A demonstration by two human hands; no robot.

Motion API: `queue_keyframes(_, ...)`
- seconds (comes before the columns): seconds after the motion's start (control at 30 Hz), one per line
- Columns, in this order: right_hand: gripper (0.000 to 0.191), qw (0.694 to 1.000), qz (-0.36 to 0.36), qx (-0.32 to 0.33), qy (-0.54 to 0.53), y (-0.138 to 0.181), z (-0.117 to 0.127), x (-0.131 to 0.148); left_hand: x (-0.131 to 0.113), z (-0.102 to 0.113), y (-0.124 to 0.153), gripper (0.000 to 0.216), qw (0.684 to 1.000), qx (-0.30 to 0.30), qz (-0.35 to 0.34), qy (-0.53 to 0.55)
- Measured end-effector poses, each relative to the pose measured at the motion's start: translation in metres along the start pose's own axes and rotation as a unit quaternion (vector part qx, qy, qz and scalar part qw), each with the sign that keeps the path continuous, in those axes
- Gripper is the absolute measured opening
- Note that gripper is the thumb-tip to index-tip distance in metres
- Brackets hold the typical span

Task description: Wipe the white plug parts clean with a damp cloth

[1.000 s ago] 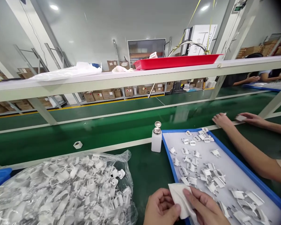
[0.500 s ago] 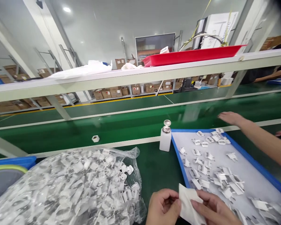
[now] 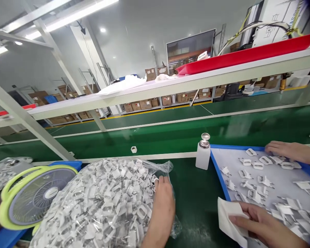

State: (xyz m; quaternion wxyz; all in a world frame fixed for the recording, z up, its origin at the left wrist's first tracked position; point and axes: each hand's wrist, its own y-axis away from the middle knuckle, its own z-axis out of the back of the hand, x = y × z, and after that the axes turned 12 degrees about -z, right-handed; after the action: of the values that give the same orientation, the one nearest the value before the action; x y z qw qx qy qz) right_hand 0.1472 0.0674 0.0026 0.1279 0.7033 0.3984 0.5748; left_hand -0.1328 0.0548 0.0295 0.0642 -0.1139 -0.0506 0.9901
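At the right edge of a clear plastic bag (image 3: pixel 100 196) full of white plug housings, my left hand (image 3: pixel 164 199) has its fingers curled down among the pieces. A bit of white shows by its fingertips, but the back of the hand hides what they grip. My right hand (image 3: pixel 260 224) pinches a folded white cloth (image 3: pixel 229 217) between thumb and fingers, near the left side of a blue-rimmed tray (image 3: pixel 223 182). Scattered white plug housings (image 3: pixel 265 181) with metal pins lie in that tray. A white pump bottle (image 3: pixel 203 153) with a metal top stands beside the tray's far left corner.
Another person's hand (image 3: pixel 281 148) reaches into the tray's far right corner. A green-rimmed grey round basket (image 3: pixel 38 196) stands left of the bag. A single white piece (image 3: pixel 133 149) sits beyond it. A shelf with a red tray (image 3: pixel 248 57) spans overhead.
My left hand has left the cloth and moved left to the bag. My right hand keeps the cloth. The other person's hand has come down to the tray. The view has swung left.
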Motion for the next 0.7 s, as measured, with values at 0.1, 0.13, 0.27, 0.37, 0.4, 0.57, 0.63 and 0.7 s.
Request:
queue_keyframes(0.1, 0.043, 0.997, 0.013, -0.027, 0.074, 0.004, -0.013, 0.036, 0.002, -0.009, -0.014, 0.061, 0.998, 0.014, -0.026, -0.059)
queue_keyframes(0.13, 0.044, 0.993, 0.028, -0.051, 0.102, 0.003, -0.014, 0.05, 0.002, -0.01, -0.017, 0.058, 0.997, 0.018, -0.032, -0.075)
queue_keyframes(0.27, 0.04, 0.953, 0.149, -0.158, 0.21, -0.009, 0.001, 0.111, 0.007, -0.016, -0.021, 0.045, 0.992, 0.021, -0.03, -0.118)
queue_keyframes(0.37, 0.043, 0.856, 0.301, -0.296, 0.3, -0.027, 0.011, 0.151, 0.012, -0.021, -0.021, 0.042, 0.992, 0.007, -0.02, -0.124)
queue_keyframes(0.4, 0.04, 0.814, 0.345, -0.325, 0.337, -0.033, 0.012, 0.159, 0.014, -0.023, -0.021, 0.039, 0.992, 0.0, -0.019, -0.123)
queue_keyframes(0.57, 0.017, 0.645, 0.459, -0.295, 0.534, -0.062, 0.004, 0.165, 0.016, -0.026, -0.018, 0.024, 0.994, -0.023, -0.025, -0.107)
queue_keyframes(0.63, 0.018, 0.602, 0.472, -0.285, 0.578, -0.069, 0.002, 0.16, 0.016, -0.024, -0.015, 0.029, 0.994, -0.024, -0.025, -0.099)
queue_keyframes(0.7, 0.017, 0.571, 0.478, -0.284, 0.604, -0.072, 0.003, 0.158, 0.014, -0.019, -0.014, 0.039, 0.996, -0.019, -0.022, -0.089)
